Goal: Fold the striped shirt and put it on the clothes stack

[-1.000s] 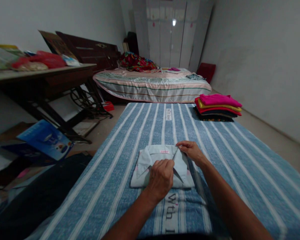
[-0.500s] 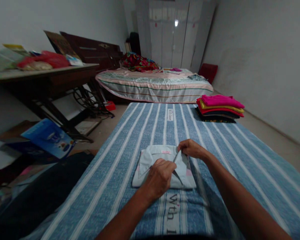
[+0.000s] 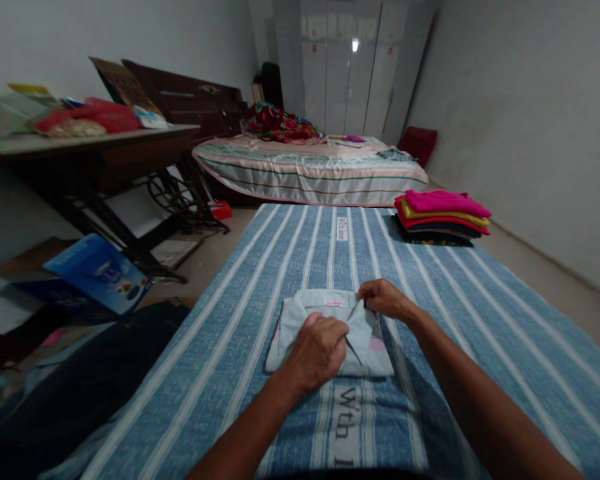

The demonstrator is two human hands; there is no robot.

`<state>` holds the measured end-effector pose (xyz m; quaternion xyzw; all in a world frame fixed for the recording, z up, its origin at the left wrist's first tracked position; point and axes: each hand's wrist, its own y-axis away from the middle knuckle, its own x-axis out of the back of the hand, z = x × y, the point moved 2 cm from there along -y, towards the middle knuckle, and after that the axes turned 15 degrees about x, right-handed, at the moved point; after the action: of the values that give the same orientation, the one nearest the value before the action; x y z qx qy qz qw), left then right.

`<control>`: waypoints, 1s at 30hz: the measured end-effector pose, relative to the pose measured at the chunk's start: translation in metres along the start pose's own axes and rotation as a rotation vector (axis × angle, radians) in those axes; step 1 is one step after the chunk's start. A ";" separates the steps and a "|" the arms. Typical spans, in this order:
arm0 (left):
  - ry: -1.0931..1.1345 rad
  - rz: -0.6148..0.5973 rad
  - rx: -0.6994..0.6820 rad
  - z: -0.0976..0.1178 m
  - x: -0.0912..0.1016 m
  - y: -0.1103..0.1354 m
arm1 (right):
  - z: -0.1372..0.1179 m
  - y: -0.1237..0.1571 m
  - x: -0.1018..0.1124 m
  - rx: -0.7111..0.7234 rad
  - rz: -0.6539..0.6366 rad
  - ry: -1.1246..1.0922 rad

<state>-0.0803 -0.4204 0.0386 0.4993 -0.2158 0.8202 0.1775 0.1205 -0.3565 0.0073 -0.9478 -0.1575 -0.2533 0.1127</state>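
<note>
A pale blue-grey collared shirt (image 3: 367, 363), folded into a flat rectangle with pink patches at its sides, lies on the blue striped cloth (image 3: 250, 313). Its collar faces up, and a small label with pink lettering shows inside the neck. My left hand (image 3: 320, 350) rests over the middle of the shirt, fingers curled and closed on the fabric by the front opening; the fingertips are partly hidden. At the collar's upper right corner, my right hand (image 3: 384, 299) pinches the edge between thumb and fingers.
A stack of folded clothes (image 3: 443, 219) sits at the far right of the striped surface. Beyond stands a bed (image 3: 310, 170) with a red floral blanket (image 3: 280, 123). On the left are a sewing-machine table (image 3: 145, 137), a blue box (image 3: 97, 273) and dark clothing (image 3: 95, 373).
My left hand has shifted slightly left and down along the shirt's front opening. The right hand keeps its pinch at the collar. The view has moved very slightly.
</note>
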 end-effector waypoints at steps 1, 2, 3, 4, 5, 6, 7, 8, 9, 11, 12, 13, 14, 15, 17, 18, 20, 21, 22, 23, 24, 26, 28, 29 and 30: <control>0.035 0.002 0.048 0.001 0.002 -0.002 | 0.002 0.001 0.000 0.002 0.006 -0.004; 0.055 0.003 0.109 0.002 0.003 -0.004 | 0.003 0.001 -0.001 0.003 0.010 -0.009; 0.057 0.001 0.173 0.004 0.004 -0.007 | 0.004 0.001 -0.001 0.003 0.014 -0.014; 0.040 -0.005 0.229 0.005 0.005 -0.010 | 0.005 0.001 -0.002 0.003 0.020 -0.018; 0.009 -0.016 0.269 0.007 0.004 -0.014 | 0.005 0.001 -0.002 0.001 0.028 -0.023; -0.030 -0.030 0.291 0.009 0.003 -0.017 | 0.004 0.000 -0.002 0.000 0.036 -0.027; -0.072 -0.050 0.295 0.010 0.002 -0.021 | 0.004 0.000 -0.002 -0.002 0.044 -0.033; -0.111 -0.074 0.289 0.011 0.000 -0.024 | 0.002 0.000 -0.001 -0.003 0.054 -0.037; -0.141 -0.099 0.281 0.011 -0.001 -0.026 | 0.001 0.000 -0.001 -0.005 0.065 -0.048; -0.154 -0.134 0.272 0.009 -0.003 -0.030 | -0.001 0.002 0.002 -0.007 0.102 -0.093; -0.139 -0.141 0.272 0.007 -0.004 -0.031 | -0.002 0.003 0.003 -0.006 0.129 -0.122; -0.118 -0.141 0.273 0.005 -0.004 -0.031 | -0.003 0.006 0.005 -0.003 0.157 -0.150; -0.095 -0.136 0.268 0.003 -0.004 -0.031 | -0.003 0.009 0.006 0.000 0.187 -0.170; -0.079 -0.130 0.261 0.002 -0.005 -0.031 | -0.003 0.013 0.007 0.005 0.216 -0.173; -0.071 -0.121 0.246 -0.001 -0.007 -0.030 | -0.004 0.023 0.006 0.016 0.274 -0.122; -0.073 -0.113 0.238 -0.002 -0.008 -0.029 | -0.004 0.028 0.004 0.025 0.297 -0.081; -0.079 -0.090 0.219 -0.001 -0.011 -0.027 | -0.005 0.037 -0.002 0.053 0.320 0.025; -0.084 -0.075 0.209 -0.001 -0.013 -0.026 | -0.005 0.041 -0.006 0.072 0.319 0.086; -0.093 -0.060 0.198 0.000 -0.015 -0.025 | -0.005 0.044 -0.010 0.089 0.314 0.152; -0.106 -0.046 0.190 0.002 -0.016 -0.024 | -0.004 0.046 -0.014 0.104 0.312 0.220; -0.122 -0.031 0.183 0.003 -0.017 -0.023 | -0.003 0.047 -0.017 0.115 0.317 0.287; -0.152 0.007 0.166 0.005 -0.019 -0.021 | -0.001 0.050 -0.024 0.128 0.335 0.401; -0.169 0.054 0.140 0.006 -0.019 -0.017 | 0.000 0.052 -0.031 0.141 0.350 0.504; -0.172 0.077 0.124 0.006 -0.018 -0.016 | -0.001 0.054 -0.033 0.154 0.356 0.560; -0.171 0.101 0.108 0.007 -0.017 -0.014 | -0.003 0.057 -0.036 0.172 0.365 0.617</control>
<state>-0.0607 -0.4138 0.0281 0.5647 -0.2106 0.7929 0.0897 0.1096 -0.4188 -0.0165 -0.8264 0.0348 -0.4887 0.2776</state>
